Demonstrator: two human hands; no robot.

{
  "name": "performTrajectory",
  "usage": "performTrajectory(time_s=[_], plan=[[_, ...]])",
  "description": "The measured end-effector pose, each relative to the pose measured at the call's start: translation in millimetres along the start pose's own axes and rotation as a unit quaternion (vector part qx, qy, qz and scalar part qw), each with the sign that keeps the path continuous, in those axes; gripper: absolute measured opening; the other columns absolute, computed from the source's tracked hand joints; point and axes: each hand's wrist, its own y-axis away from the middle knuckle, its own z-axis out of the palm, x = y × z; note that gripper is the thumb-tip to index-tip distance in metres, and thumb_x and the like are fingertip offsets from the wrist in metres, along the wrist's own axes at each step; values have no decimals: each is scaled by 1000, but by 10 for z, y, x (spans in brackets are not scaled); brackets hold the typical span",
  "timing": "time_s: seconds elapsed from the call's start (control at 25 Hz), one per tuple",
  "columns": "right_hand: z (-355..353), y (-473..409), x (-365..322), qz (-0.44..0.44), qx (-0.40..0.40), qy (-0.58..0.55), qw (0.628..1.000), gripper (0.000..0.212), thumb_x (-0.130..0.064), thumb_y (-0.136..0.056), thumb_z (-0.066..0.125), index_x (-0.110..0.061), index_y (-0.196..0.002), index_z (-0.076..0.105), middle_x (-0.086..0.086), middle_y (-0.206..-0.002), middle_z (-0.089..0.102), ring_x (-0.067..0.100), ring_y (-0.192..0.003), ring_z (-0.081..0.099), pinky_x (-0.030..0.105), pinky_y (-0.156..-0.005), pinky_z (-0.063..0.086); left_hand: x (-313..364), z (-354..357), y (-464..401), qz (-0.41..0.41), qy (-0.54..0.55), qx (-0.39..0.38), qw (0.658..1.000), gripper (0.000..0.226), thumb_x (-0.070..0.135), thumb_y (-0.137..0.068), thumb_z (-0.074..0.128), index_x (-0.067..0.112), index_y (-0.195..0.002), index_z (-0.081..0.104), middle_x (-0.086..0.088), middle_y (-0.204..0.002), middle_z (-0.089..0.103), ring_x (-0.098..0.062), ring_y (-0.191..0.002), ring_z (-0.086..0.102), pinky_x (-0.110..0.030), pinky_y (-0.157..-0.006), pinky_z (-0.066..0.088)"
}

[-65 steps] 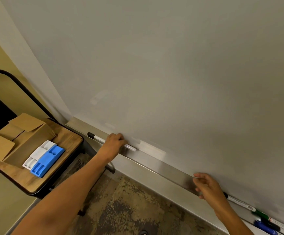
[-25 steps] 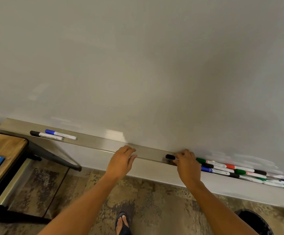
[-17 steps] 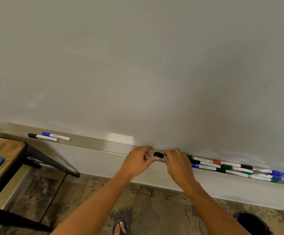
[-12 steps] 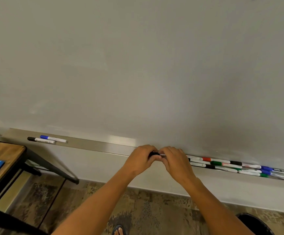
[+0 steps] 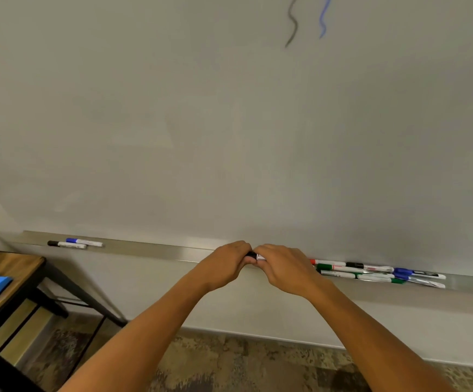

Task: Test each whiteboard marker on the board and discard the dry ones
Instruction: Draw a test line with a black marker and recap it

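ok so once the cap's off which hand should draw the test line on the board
Right. The right hand grips the white barrel of the marker, while the left hand holds only its black cap end. So the right likely keeps the marker and can lift it to the whiteboard.

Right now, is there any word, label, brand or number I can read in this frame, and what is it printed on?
None can be read.
White marker barrels with coloured caps on the right of the metal tray: printing too blurred.
Two white markers at the tray's left: too small.
Grey-white whiteboard: only a black squiggle and a blue squiggle.
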Motion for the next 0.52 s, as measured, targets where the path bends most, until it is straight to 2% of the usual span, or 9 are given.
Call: performTrajectory(time_s=[0.16,0.28,0.32,0.4,0.44,0.52], plan=[[-312,238,46,-19,-2,26,999,23,-39,-106,36,-25,-94,50,-5,-89,62,21,-76,58,38,-66,48,258,-57,-7,36,-18,20,999,32,39,-105,38,13,-97,57,4,-89,57,-8,-75,49,-19,-69,39],[-470,345,17,-26,11,31,999,33,-50,-104,32,-25,-91,50,-3,-81,62,23,-69,57,40,-62,47,455,-167,-26,54,-31,20,998,29,33,-105,39,11,-98,56,6,-88,54,-7,-72,46,-13,-68,36],[-515,365,11,-24,11,29,999,36,-52,-103,31,-26,-95,54,-1,-81,63,24,-68,58,40,-61,47,507,-233,-27,55,-29,11,998,27,30,-105,39,11,-97,56,7,-88,52,-7,-70,45,-11,-67,34],[-606,408,63,-11,16,15,1000,31,-48,-104,34,-34,-121,56,2,-88,66,25,-73,59,39,-65,50,554,-411,-3,46,-21,0,999,24,29,-105,40,12,-98,55,8,-88,50,-1,-71,47,-10,-68,34],[-661,439,114,0,24,3,1000,33,-46,-105,36,-40,-134,51,2,-90,66,24,-76,60,39,-69,52,544,-522,21,33,-19,0,999,23,30,-105,40,14,-99,55,8,-89,50,1,-72,48,-10,-69,35],[-781,491,238,22,44,-21,999,42,-44,-106,37,-42,-148,38,-3,-81,59,21,-73,57,37,-71,52,483,-766,63,-3,-22,6,1000,24,35,-104,39,17,-99,54,10,-90,53,2,-75,50,-15,-70,37]])
